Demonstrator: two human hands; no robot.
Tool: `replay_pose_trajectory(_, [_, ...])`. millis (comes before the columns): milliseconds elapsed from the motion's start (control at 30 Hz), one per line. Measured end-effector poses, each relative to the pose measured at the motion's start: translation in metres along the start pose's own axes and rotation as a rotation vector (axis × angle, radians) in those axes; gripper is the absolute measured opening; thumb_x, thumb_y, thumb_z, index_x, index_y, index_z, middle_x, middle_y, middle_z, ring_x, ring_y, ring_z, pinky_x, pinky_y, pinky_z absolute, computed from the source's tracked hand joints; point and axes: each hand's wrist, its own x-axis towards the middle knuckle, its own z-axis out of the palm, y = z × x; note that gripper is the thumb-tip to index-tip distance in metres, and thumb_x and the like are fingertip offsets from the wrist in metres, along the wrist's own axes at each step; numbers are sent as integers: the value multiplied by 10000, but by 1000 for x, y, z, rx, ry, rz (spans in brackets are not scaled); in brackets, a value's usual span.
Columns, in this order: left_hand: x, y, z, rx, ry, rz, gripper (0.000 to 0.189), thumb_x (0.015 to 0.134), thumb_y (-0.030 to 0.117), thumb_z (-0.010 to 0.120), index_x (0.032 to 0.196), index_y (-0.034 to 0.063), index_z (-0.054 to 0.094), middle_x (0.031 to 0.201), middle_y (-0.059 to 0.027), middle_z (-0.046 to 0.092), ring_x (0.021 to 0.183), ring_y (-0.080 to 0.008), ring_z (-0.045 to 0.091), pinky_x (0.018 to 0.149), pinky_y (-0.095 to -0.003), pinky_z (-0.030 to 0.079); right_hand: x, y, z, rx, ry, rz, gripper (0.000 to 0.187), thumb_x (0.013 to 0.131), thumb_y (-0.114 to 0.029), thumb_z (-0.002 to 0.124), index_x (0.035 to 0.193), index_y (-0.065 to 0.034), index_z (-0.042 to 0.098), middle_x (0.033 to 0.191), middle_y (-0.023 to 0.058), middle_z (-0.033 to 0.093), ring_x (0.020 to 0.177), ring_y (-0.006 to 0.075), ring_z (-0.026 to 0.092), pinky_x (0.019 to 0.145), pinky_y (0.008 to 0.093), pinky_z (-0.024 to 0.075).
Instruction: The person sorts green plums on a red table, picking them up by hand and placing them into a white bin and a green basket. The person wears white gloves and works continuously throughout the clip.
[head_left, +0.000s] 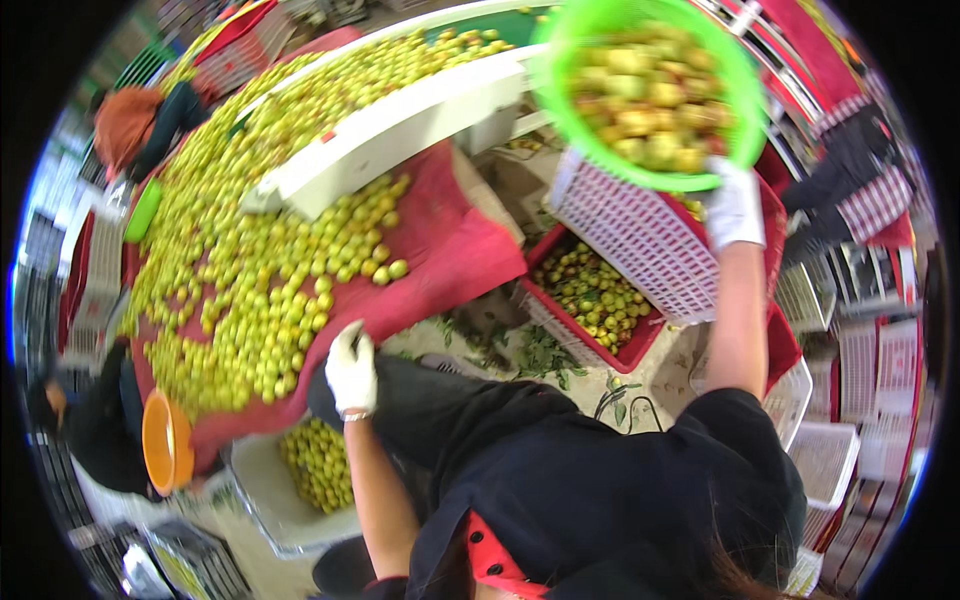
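Observation:
My right hand (736, 206), in a white glove, grips the near rim of a bright green plastic basket (551, 142). Small yellow-green fruit (652, 90) with reddish patches fill much of it. The raised basket hangs over a white crate with red edges (637, 232), hiding part of it. My left hand (351, 371), also gloved, is by my knee at the edge of a red cloth (442, 274); thumb and fingers are apart, and nothing shows in it. Many loose fruit (255, 300) lie spread over the cloth.
A white chute (405, 112) borders the fruit. Below stands a red-rimmed crate of fruit (592, 292); a grey tub (262, 487) with fruit is at lower left. An orange basket (166, 442) hangs by the cloth. Other people (94, 427) work at the left and right.

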Motion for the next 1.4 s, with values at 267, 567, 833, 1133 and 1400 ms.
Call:
replay_pose_trajectory(267, [-9,18,-6,-2,58,27,246,1012,185,659,1224,83,732,1145,-160,739,1084,-355,710,965,-446,550,58,-26,-105,-1593,547,-524,706,962,-209,617,1633,-169,402,1408,275,631,1106,414,725,908,483,604])
replay_pose_trajectory(567, [-11,22,-5,-5,54,-10,240,1008,194,669,1231,126,727,1138,-134,734,1059,-355,715,918,-451,564,71,-68,-93,-1395,533,-1174,712,1001,-116,584,1669,-118,339,1630,223,467,1402,420,553,1198,450,428])
replay_pose_trajectory(833, [-21,26,-30,-253,205,-25,249,985,14,682,1226,31,740,1077,-130,774,935,-255,768,876,-352,599,80,168,118,-400,-259,-149,436,896,-74,678,1323,9,642,1173,98,711,1026,244,653,920,380,555])
replay_pose_trajectory(1133, [-50,-99,-111,25,612,-582,420,976,67,694,1391,19,652,1376,-208,635,1193,-314,651,1062,-423,509,67,174,230,-1502,-390,-397,700,905,-455,795,1442,-49,604,1395,233,669,1299,391,646,1126,481,493])
replay_pose_trajectory(1400, [-21,-224,-98,721,586,-825,644,1051,251,626,1600,15,389,1624,-330,353,1480,-475,399,1245,-513,334,315,213,430,-1481,-361,-394,838,1005,-693,529,1638,-153,440,1601,334,456,1473,476,478,1224,504,390])
